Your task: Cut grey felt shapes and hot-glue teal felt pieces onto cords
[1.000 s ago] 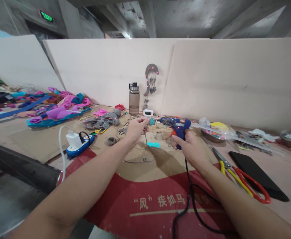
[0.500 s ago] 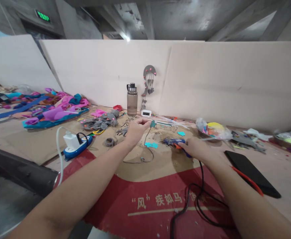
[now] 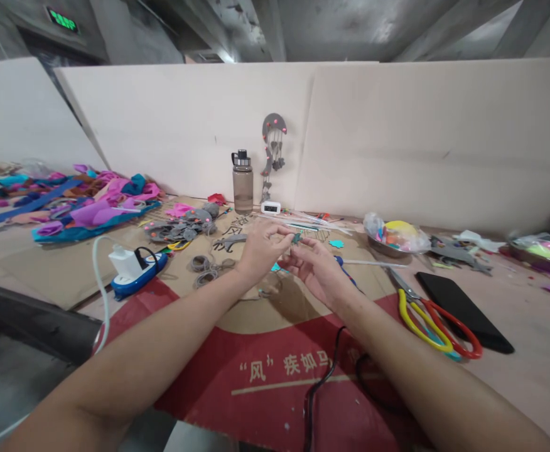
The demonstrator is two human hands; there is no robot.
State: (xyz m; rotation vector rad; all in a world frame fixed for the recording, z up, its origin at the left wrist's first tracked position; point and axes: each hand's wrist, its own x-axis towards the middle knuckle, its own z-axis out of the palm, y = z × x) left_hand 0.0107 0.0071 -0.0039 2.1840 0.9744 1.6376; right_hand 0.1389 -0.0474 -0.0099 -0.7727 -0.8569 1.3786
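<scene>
My left hand (image 3: 262,251) pinches a small dark green cutout (image 3: 296,238) above the cardboard. My right hand (image 3: 316,267) meets it from the other side, thumb and fingers closed at the cutout's edge. Beneath the hands, a turquoise cutout (image 3: 276,267) is partly covered, and a second turquoise cutout (image 3: 336,244) lies just beyond. The blue glue gun (image 3: 347,271) rests behind my right hand, mostly hidden, with a clear glue stick (image 3: 373,262) projecting from its back. Grey cord (image 3: 204,270) lies in loops left of my left hand.
Scissors (image 3: 425,317) with red and yellow handles lie beside a black phone (image 3: 463,311) at right. A bottle (image 3: 243,182) stands at the back near grey felt pieces (image 3: 181,227). A blue power strip (image 3: 139,276) sits at left, a bowl (image 3: 392,247) at back right.
My right hand has let go of the glue gun and moved left to the dark green cutout. My left hand still holds the cutout. The view has shifted slightly, showing the scissors fully.
</scene>
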